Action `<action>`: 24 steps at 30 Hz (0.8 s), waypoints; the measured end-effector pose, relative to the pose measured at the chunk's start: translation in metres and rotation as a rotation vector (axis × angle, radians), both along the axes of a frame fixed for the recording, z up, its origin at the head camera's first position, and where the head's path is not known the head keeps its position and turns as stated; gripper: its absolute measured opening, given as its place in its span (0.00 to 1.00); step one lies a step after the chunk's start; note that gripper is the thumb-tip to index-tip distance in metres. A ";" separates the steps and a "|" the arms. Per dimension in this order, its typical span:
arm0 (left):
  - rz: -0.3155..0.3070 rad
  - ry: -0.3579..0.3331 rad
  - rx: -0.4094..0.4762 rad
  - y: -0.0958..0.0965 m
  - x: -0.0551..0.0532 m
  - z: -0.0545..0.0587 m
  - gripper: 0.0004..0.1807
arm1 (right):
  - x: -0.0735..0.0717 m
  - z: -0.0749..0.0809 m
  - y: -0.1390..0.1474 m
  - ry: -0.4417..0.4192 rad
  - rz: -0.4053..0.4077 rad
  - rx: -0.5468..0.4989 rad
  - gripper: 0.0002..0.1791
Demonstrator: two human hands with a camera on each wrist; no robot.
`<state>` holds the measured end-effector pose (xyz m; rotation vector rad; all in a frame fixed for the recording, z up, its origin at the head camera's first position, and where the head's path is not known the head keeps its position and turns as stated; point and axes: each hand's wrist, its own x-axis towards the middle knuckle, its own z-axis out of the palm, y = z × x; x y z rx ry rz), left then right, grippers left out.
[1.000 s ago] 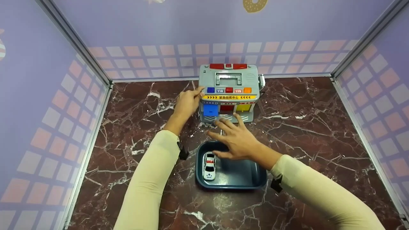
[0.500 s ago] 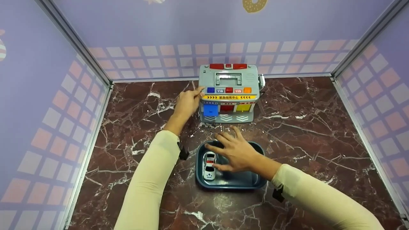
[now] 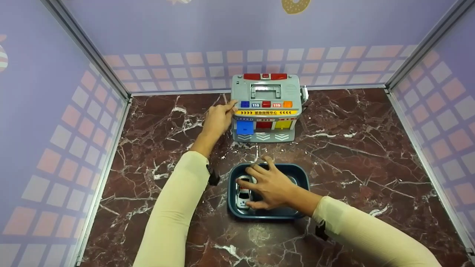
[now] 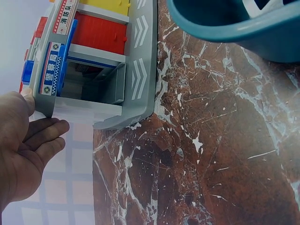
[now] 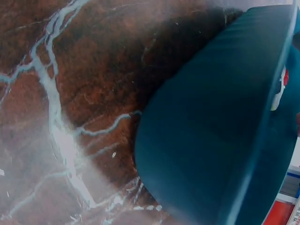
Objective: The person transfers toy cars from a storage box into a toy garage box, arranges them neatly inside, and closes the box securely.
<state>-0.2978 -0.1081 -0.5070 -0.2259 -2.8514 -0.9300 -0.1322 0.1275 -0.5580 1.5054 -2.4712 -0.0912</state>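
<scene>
A grey toy police-and-fire station (image 3: 265,107) stands against the back wall. Its blue door (image 3: 245,127) is swung up, and the left wrist view shows a dark open bay (image 4: 91,79) behind it. My left hand (image 3: 218,120) holds the station's left front roof corner. In front stands a dark blue tray (image 3: 302,174) with a white toy police car (image 3: 243,200) along its left side. My right hand (image 3: 271,185) is over the tray, fingers spread above the car and thumb beside it. Whether it touches the car is hard to tell. In the right wrist view the car is mostly hidden by the tray wall.
The red door (image 4: 98,35) and yellow door (image 3: 283,124) of the station are down. Purple panels (image 3: 222,29) with metal edges enclose the dark red marbled surface (image 3: 352,167) at the back and both sides.
My right hand has come back from in front of the station and down into the tray, over the police car. The left hand and the station have stayed put.
</scene>
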 end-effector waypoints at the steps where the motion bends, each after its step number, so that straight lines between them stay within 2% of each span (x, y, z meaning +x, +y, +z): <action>1: 0.001 0.001 0.000 0.000 0.000 0.000 0.22 | 0.001 -0.002 -0.001 0.006 0.005 0.002 0.41; 10: 0.000 -0.008 0.015 0.000 -0.001 -0.001 0.21 | 0.004 -0.011 -0.005 -0.054 -0.023 0.110 0.47; 16: 0.007 -0.030 0.012 0.001 -0.001 0.001 0.22 | 0.006 -0.014 -0.009 -0.049 -0.035 0.120 0.48; 24: 0.003 -0.020 0.009 0.000 0.000 0.000 0.22 | 0.006 -0.016 -0.011 -0.035 -0.028 0.095 0.47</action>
